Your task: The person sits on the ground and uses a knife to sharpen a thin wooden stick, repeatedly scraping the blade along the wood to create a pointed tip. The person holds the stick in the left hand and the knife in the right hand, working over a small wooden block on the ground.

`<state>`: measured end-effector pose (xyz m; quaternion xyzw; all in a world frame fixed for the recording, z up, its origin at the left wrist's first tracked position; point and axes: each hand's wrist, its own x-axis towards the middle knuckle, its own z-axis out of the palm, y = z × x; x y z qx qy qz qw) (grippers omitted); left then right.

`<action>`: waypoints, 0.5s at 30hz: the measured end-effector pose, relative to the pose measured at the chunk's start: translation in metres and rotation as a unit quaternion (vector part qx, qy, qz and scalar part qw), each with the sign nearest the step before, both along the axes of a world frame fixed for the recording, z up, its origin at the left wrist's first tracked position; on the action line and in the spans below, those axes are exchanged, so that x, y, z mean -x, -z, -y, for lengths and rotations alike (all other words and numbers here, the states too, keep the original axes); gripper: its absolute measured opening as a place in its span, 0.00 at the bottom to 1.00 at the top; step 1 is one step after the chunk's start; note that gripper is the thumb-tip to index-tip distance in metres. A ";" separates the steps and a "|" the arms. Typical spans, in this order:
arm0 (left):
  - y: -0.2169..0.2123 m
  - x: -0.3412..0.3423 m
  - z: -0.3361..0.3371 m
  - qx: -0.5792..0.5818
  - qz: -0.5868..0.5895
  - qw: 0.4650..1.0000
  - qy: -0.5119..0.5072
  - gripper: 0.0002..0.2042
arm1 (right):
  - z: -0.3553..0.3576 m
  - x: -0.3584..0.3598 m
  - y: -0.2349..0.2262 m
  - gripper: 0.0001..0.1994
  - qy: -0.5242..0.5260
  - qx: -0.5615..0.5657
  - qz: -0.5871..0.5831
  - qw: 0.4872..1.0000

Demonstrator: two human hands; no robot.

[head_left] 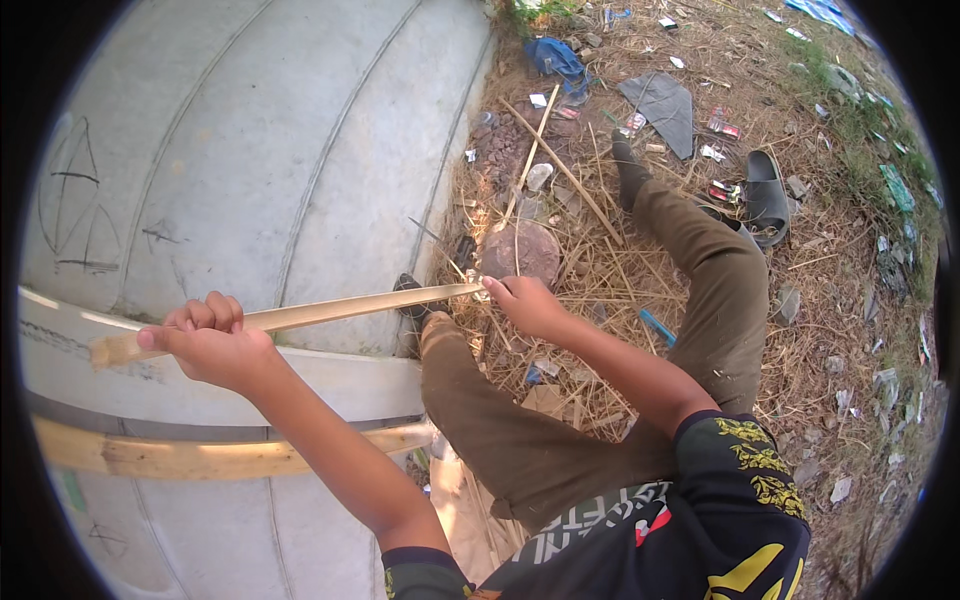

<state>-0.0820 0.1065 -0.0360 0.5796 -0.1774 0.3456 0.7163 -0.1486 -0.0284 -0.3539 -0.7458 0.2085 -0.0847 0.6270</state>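
Observation:
A long, flat strip of pale bamboo stretches between my two hands, its left end a little lower than its right. Close to that left end, my left hand is closed round it, and a short piece sticks out past the thumb. My right hand is closed at the strip's other end, with thumb and fingertips pressed against it. Pale shavings or fibres show by those fingertips. Whether a small tool is also in the right hand cannot be made out. Just beyond it lies a round brownish stone.
Grey concrete panels fill the left, with a bamboo pole low down. Two thin sticks lie near the stone. Dry straw and litter cover the ground, with a blue bag, a grey sheet and a dark sandal.

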 end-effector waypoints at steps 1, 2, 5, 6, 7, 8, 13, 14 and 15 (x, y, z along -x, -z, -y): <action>0.000 0.000 0.000 0.002 0.005 1.000 0.001 0.29 | 0.004 0.004 -0.022 0.31 0.015 0.021 0.049 0.998; 0.001 0.001 0.000 0.001 0.009 1.000 0.004 0.30 | 0.003 0.007 -0.029 0.31 0.051 0.014 0.092 0.994; 0.002 0.004 0.004 -0.002 0.015 1.000 0.008 0.31 | -0.010 0.012 -0.015 0.31 0.114 -0.001 0.173 0.978; 0.000 0.008 0.012 0.000 0.019 1.000 0.016 0.31 | -0.018 0.012 0.023 0.31 0.115 -0.001 0.170 0.979; -0.002 0.011 0.015 -0.003 0.019 1.000 0.020 0.31 | -0.023 0.010 0.050 0.31 0.110 -0.001 0.169 0.979; -0.002 0.013 0.016 -0.008 0.017 1.000 0.021 0.31 | -0.024 0.010 0.062 0.31 0.075 0.016 0.094 0.993; 0.003 0.014 0.009 -0.016 0.026 0.999 0.037 0.31 | -0.020 -0.008 0.047 0.31 -0.032 0.040 -0.114 0.992; 0.002 0.015 0.009 -0.011 0.025 0.999 0.044 0.31 | -0.014 -0.005 0.032 0.31 -0.051 0.046 -0.137 0.988; 0.002 0.015 0.009 -0.006 0.024 0.998 0.050 0.31 | -0.014 -0.004 0.036 0.32 -0.054 0.055 -0.126 0.989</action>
